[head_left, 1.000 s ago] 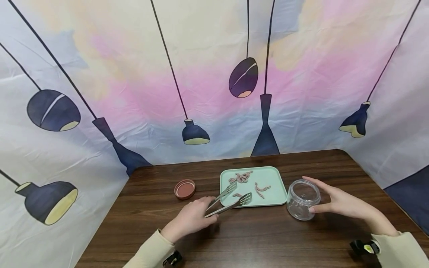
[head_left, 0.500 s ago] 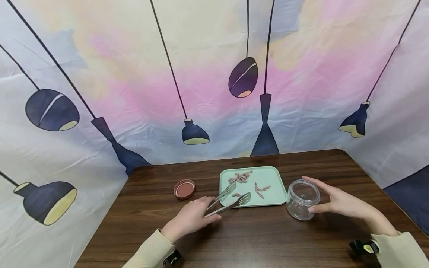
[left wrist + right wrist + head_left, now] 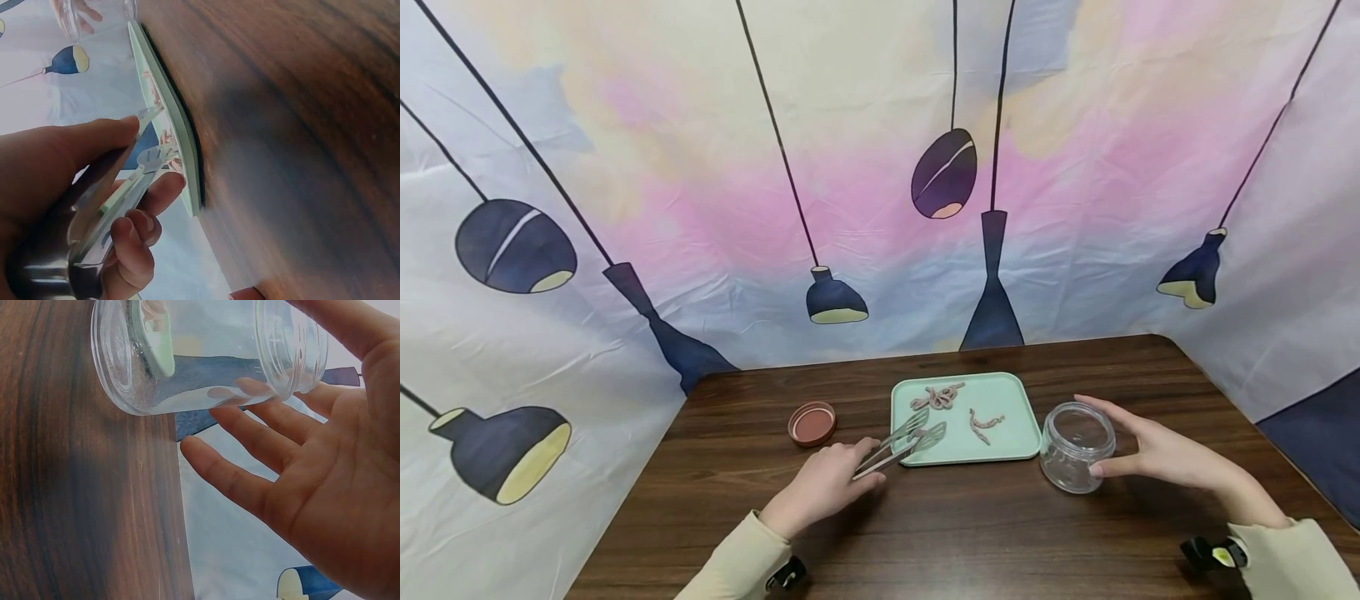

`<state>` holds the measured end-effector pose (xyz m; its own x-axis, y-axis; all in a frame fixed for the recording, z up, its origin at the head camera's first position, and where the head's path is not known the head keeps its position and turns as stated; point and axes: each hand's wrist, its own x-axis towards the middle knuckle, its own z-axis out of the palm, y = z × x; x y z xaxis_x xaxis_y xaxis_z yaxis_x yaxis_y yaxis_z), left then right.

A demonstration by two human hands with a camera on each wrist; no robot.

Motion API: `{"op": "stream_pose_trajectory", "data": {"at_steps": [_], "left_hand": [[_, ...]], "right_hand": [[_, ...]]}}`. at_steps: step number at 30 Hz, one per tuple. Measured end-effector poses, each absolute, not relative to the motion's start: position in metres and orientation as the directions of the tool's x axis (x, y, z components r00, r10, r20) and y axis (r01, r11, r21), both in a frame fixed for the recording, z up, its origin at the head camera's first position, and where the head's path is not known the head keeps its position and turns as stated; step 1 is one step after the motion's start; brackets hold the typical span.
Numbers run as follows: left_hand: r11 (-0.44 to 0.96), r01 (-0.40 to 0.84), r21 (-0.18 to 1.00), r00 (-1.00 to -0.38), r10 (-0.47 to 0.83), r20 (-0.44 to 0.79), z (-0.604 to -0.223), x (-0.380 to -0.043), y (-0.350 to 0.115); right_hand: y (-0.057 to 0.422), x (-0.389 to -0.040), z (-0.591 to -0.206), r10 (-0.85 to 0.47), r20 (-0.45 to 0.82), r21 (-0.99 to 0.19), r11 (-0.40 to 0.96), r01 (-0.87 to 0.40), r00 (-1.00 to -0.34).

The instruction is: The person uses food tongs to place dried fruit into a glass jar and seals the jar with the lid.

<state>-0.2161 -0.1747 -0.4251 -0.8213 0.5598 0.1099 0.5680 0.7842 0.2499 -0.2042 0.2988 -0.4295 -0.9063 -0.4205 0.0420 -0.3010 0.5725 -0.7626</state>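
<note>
My left hand (image 3: pixel 823 485) grips metal tongs (image 3: pixel 887 454), whose tips are over the left front of a pale green tray (image 3: pixel 1018 417). Between or beside those tips lies a small pinkish-brown, worm-like strip (image 3: pixel 917 433), partly hidden by them. On the same tray lie a tangled pile of such strips (image 3: pixel 942 397) at the back and a few loose strips (image 3: pixel 981 423) toward the middle. My right hand (image 3: pixel 1172 454) holds a clear, lidless jar (image 3: pixel 1075 467) upright on the table, thumb on the near side and fingers round the far side. The wrist view shows the jar's threaded neck (image 3: pixel 290 347).
A reddish-brown round lid (image 3: pixel 812 424) lies on the dark wooden table (image 3: pixel 970 533), left of the tray. The jar stands close to the tray's right edge. Behind the table hangs a cloth (image 3: pixel 880 208) printed with lamps.
The tongs' arms have drawn closer together round the small strip, the near tip moving left. The right hand and jar have stayed in place.
</note>
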Motion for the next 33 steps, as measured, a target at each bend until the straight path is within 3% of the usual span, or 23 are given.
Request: {"op": "stream_pose_trajectory", "data": {"at_steps": [33], "left_hand": [[0.783,0.570,0.249,-0.822,0.542,0.178,-0.4347,-0.2202,-0.1788]], "right_hand": [[0.3007,-0.2055,-0.4331,-0.423,0.055,-0.758,0.572,-0.314,-0.904]]}}
